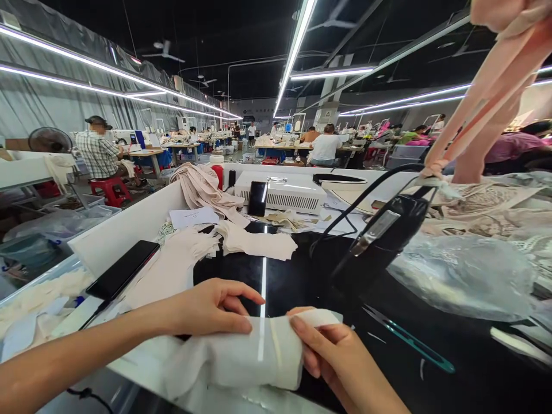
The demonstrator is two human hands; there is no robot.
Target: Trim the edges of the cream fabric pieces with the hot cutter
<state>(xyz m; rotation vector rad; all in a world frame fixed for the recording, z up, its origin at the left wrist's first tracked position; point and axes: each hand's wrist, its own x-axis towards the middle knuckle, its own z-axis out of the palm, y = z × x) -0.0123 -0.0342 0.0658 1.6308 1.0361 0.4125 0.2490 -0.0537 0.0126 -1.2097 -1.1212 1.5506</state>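
Note:
A piece of thin white fabric lies across the near edge of the black glossy worktop, folded over at its right end, with a cream strip running across it. My right hand pinches that folded end between thumb and fingers. At the upper edge of the cloth, my left hand has its thumb over the fabric and other fingers curled behind; its index finger stretches out free. To the right of my right hand lie teal tweezers with metal points.
Cut pale fabric pieces, a dark phone and a white vented box occupy the left and back. A black corded device hangs from pink cloth strips. A clear plastic bag sits right. People work at tables beyond.

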